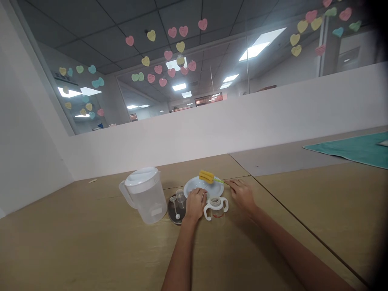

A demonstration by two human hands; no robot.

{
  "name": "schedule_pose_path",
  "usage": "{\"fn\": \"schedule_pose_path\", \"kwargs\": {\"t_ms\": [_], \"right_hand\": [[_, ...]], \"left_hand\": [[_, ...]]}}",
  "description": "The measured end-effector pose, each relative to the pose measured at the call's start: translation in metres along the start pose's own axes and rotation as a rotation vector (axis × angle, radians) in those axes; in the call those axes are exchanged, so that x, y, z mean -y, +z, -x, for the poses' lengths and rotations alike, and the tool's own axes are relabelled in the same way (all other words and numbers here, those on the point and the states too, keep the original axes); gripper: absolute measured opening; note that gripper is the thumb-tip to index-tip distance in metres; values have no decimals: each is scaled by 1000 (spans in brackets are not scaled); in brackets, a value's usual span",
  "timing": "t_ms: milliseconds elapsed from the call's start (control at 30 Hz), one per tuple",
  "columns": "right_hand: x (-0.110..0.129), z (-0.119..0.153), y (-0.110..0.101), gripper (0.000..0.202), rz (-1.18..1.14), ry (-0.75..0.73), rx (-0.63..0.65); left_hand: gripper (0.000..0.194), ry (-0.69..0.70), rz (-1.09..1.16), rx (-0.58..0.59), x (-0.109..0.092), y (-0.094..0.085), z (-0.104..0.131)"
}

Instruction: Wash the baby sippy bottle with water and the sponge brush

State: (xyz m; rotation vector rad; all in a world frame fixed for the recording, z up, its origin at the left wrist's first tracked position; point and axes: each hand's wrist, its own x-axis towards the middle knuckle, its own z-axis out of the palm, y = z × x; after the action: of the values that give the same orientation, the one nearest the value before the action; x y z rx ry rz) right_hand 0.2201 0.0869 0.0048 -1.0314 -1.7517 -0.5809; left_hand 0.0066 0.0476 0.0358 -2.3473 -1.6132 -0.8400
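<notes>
My right hand (242,194) is closed round the thin green handle of a sponge bottle brush (206,176). The brush's yellow head is over a white bowl (188,188). My left hand (196,204) lies at the bowl's near edge with its fingers curled, and whatever they grip is hidden. Just right of it stands a clear baby bottle (216,212), upright and uncapped, with white side handles. To the left, a dark round tray (171,216) bears a clear cap (180,196) and a white-ended straw piece (176,208), partly behind my left hand.
A translucent lidded pitcher (150,202) stands left of the tray. A teal cloth (357,148) lies at the far right of the table. Behind the table rises a low white wall (182,137) topped by glass with heart-shaped notes (158,69).
</notes>
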Motion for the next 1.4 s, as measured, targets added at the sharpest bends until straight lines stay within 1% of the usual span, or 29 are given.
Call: {"fn": "schedule_pose_path", "kwargs": {"t_ms": [100,200,367,567,633,700,767,833,900,933,1000,1067,1133,1233,1333,1400], "right_hand": [[1,0,-1,36,10,25,21],[1,-1,-3,36,16,41,44],[2,0,-3,38,-14,57,49],[3,0,-2,38,-25,64,70],[4,0,-3,37,-32,69,61],[4,0,-3,36,-37,86,43],[4,0,-5,35,-44,109,11],[5,0,-7,33,-74,118,-26],[7,0,-8,32,-121,80,-40],[8,1,-8,32,-140,41,-33],[8,1,-6,35,-149,-31,0],[7,3,-3,37,-116,-54,29],[3,4,1,38,-54,-33,45],[-1,5,4,38,21,3,84],[-2,5,3,37,62,11,141],[0,4,1,38,91,-29,169]], "left_hand": [[34,-47,-13,110,-5,4,-1],[37,-59,-14,141,-5,3,0],[41,-50,-27,137,-5,1,1],[38,-43,-32,101,-4,7,3],[37,-39,6,55,-3,9,4],[33,-59,99,-30,-1,10,4],[28,-128,218,-153,3,11,4],[22,-223,326,-305,8,13,3],[17,-304,424,-430,12,15,1],[16,-337,477,-469,13,16,0],[15,-385,573,-507,14,17,-1],[16,-411,606,-525,12,17,-2],[16,-424,554,-540,12,13,-1],[15,-468,408,-569,15,5,2],[20,-584,305,-561,26,-3,7],[21,-671,275,-537,35,-4,8]]}}
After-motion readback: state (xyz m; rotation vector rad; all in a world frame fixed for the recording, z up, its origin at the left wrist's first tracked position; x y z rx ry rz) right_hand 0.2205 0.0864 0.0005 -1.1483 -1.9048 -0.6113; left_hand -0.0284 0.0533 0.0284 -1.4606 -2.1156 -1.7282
